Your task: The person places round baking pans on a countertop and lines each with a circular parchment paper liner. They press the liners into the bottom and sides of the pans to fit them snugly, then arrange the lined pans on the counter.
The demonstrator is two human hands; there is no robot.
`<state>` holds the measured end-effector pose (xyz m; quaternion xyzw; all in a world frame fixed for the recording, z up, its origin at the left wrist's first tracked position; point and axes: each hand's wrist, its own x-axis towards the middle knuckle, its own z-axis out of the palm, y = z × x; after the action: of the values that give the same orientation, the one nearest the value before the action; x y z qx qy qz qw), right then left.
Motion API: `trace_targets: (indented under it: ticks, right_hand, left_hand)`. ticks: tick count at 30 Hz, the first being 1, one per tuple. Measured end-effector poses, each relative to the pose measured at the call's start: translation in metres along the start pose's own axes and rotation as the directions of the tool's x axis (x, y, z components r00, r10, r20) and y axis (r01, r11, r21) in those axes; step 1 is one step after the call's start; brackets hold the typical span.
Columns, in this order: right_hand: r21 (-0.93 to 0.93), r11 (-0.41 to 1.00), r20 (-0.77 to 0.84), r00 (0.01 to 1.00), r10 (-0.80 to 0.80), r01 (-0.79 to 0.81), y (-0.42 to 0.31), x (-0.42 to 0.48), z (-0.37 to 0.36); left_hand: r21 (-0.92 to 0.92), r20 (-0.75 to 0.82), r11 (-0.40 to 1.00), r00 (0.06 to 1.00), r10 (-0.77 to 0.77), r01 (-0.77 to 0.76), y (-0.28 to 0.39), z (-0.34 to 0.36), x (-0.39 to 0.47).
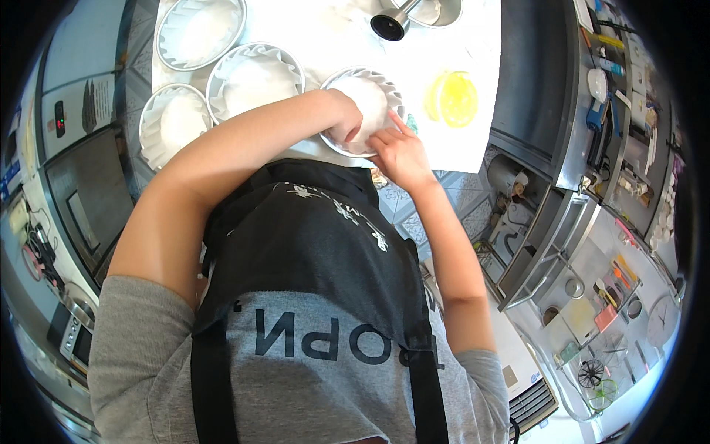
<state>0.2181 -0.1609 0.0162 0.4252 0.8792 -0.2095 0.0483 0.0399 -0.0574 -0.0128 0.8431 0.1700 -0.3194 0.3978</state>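
Observation:
A round metal pan [334,145] with a pleated white paper liner [370,102] lies before me at the near edge of the table. My left hand [343,117] reaches down inside it, against the liner, with its fingertips mostly hidden. On the right side of the same pan, my right hand [400,152] grips the rim, fingers over the paper and one finger stretched along the edge. Beside it are more lined pans: one [256,83] just to the left, one [175,125] behind my left forearm, and one [201,33] farther back.
A yellow round container [458,100] stands right of the pan. At the back are a metal tool with a dark round end [390,25] and a metal bowl [444,22]. White covering spreads over the table [460,150]. A dark steel counter [532,83] borders the right side.

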Motion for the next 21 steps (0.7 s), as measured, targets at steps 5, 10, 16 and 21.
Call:
trace_targets:
  ticks: [5,10,16,21]
  right_hand:
    - [0.046,0.999,0.068,0.998,0.011,-0.015,0.002,0.004,0.006]
    - [0.109,0.992,-0.032,0.998,0.062,-0.058,0.004,0.006,0.005]
    - [-0.027,0.998,-0.273,0.961,0.051,-0.061,-0.010,0.002,-0.005]
    - [-0.083,0.996,0.041,0.999,-0.016,0.019,0.008,0.014,-0.024]
  left_hand:
    - [-0.208,-0.143,0.975,0.984,-0.105,0.074,0.007,0.021,0.024]
    - [-0.264,-0.207,0.962,0.969,-0.133,0.076,0.015,0.031,0.016]
    - [-0.233,-0.271,0.972,0.957,-0.103,0.039,0.006,0.042,0.025]
    - [-0.143,-0.102,0.989,0.994,-0.041,0.026,0.004,0.025,0.016]
